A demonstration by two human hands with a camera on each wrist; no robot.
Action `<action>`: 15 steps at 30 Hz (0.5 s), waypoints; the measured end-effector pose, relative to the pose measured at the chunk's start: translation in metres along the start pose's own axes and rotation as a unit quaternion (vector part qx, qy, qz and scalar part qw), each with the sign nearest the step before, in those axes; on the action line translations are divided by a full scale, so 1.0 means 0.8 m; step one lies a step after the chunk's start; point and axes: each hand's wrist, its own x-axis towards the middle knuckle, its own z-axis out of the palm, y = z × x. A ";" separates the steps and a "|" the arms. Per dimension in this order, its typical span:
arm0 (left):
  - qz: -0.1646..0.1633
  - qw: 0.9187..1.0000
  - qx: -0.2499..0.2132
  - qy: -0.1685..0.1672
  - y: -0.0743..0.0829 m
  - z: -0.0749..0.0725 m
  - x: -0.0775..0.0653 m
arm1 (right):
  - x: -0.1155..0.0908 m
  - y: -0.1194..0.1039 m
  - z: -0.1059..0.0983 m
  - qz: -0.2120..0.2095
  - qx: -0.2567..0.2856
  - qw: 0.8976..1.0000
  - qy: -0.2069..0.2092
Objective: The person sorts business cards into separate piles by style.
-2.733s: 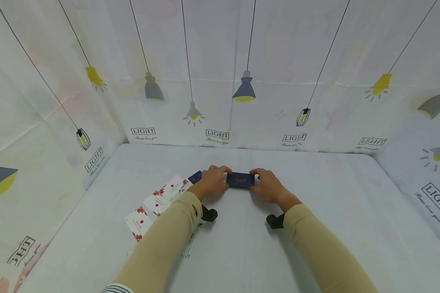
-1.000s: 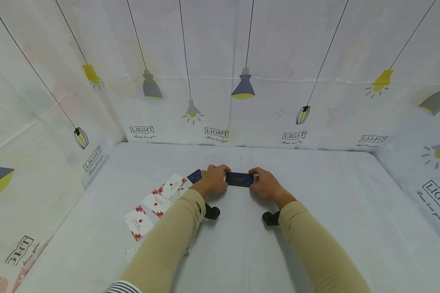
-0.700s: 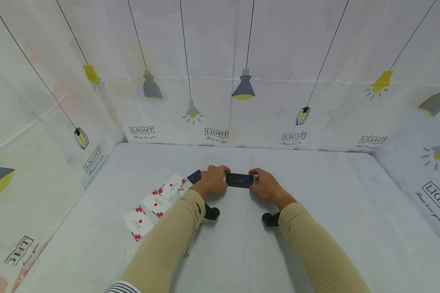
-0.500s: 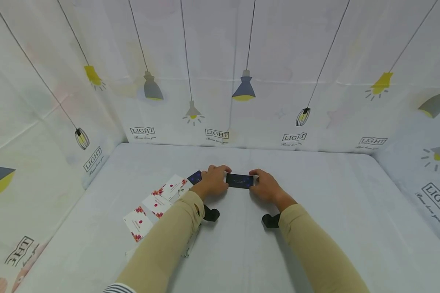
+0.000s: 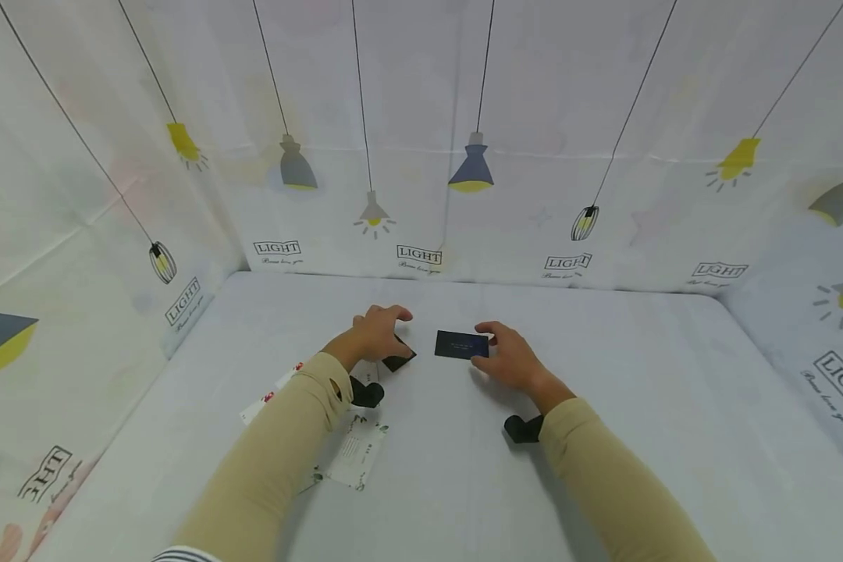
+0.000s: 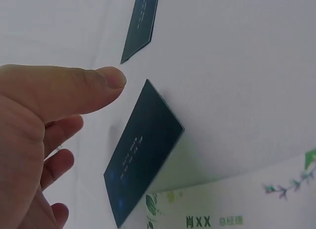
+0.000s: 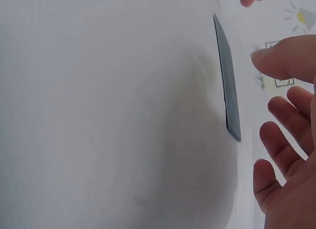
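A dark blue business card [image 5: 457, 345], perhaps with others stacked beneath, lies flat at the middle of the table. My right hand [image 5: 513, 361] is at its right end, thumb and fingers apart; in the right wrist view a gap shows between the thumb [image 7: 286, 58] and the card [image 7: 228, 83]. My left hand [image 5: 374, 336] hovers over a second dark card [image 5: 400, 361], its thumb and fingers spread. In the left wrist view the thumb [image 6: 94, 88] is beside that second card [image 6: 143, 150] without gripping it.
Several white cards lie left of centre, partly hidden under the left forearm; one with a green leaf pattern [image 5: 358, 453] shows beside the sleeve. Printed lamp cloth [image 5: 421, 218] rises behind and beside the white table [image 5: 639, 375].
My left hand has let go of the middle card's left end and moved left, over the other dark card. The right hand has loosened, staying at the right end.
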 end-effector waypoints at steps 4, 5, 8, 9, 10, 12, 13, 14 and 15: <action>0.001 1.000 -0.010 0.007 -0.019 0.001 -0.001 | -0.002 -0.007 0.006 -0.026 0.034 0.999 0.008; 0.006 1.000 -0.013 0.011 -0.024 0.001 -0.001 | -0.003 -0.009 0.008 -0.032 0.040 0.999 0.010; 0.022 0.999 -0.019 0.019 -0.038 0.000 -0.002 | -0.004 -0.021 0.018 -0.034 0.053 0.998 0.016; 0.026 0.999 -0.020 0.021 -0.042 0.000 -0.003 | -0.004 -0.025 0.021 -0.034 0.055 0.998 0.018; 0.030 0.999 -0.020 0.022 -0.046 -0.002 -0.003 | -0.005 -0.030 0.025 -0.031 0.055 0.998 0.019; 0.035 0.999 -0.019 0.024 -0.052 -0.005 -0.005 | -0.005 -0.041 0.032 -0.025 0.057 0.998 0.020; 0.036 0.999 -0.019 0.025 -0.055 -0.006 -0.006 | -0.005 -0.046 0.035 -0.023 0.057 0.998 0.019; 0.036 0.999 -0.017 0.026 -0.057 -0.008 -0.006 | -0.004 -0.051 0.038 -0.022 0.055 0.998 0.019; 0.036 0.999 -0.016 0.026 -0.059 -0.009 -0.007 | -0.004 -0.056 0.042 -0.022 0.051 0.998 0.020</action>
